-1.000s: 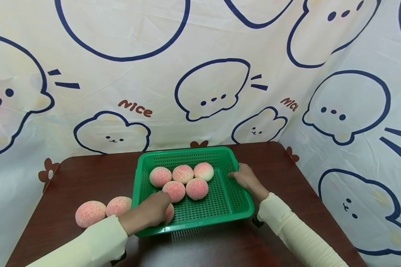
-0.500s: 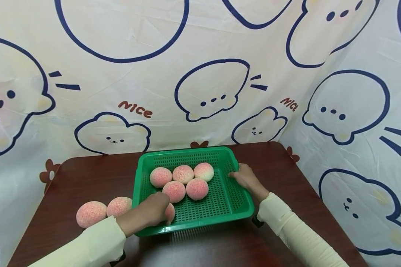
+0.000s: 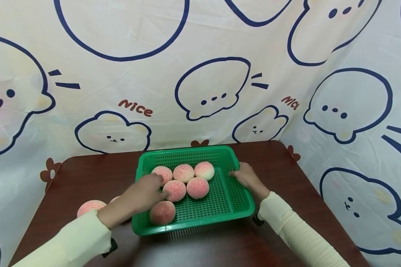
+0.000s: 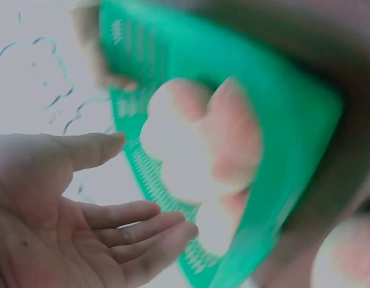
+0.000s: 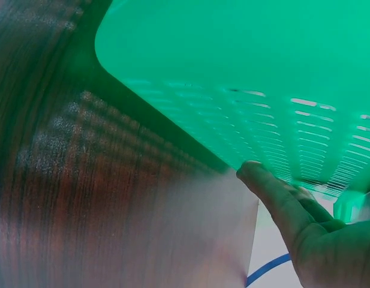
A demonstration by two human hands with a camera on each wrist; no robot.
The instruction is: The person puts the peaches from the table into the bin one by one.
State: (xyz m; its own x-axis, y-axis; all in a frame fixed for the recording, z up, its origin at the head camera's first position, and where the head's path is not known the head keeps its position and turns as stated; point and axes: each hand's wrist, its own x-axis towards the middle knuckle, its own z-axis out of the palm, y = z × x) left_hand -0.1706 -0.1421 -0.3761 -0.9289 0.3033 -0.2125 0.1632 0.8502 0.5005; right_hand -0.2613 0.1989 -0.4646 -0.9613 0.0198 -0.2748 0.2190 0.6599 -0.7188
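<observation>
A green plastic basket [image 3: 200, 222] holds several pink peaches, grouped toward its left and back. One darker peach [image 3: 162, 213] sits alone in the front left corner. My left hand [image 3: 143, 194] hovers over the basket's left side with fingers and thumb spread, holding nothing; its fingertips overlap the back-left peach [image 3: 162, 171] in the head view. The left wrist view shows that palm [image 4: 53, 222] open beside the blurred peaches. My right hand [image 3: 250, 180] grips the basket's right wall, thumb over the rim. In the right wrist view its fingers [image 5: 271, 195] lie along the outside wall.
On the dark wooden table [image 3: 97, 174], left of the basket, lies another peach [image 3: 90, 207], with a further one mostly hidden behind my left forearm. A white cloth backdrop [image 3: 200, 44] with cartoon outlines hangs behind the table and along both sides.
My left hand has let go of the front-left peach, which stays in the basket, and has risen up and leftward with its fingers opened. The right hand and basket hold still.
</observation>
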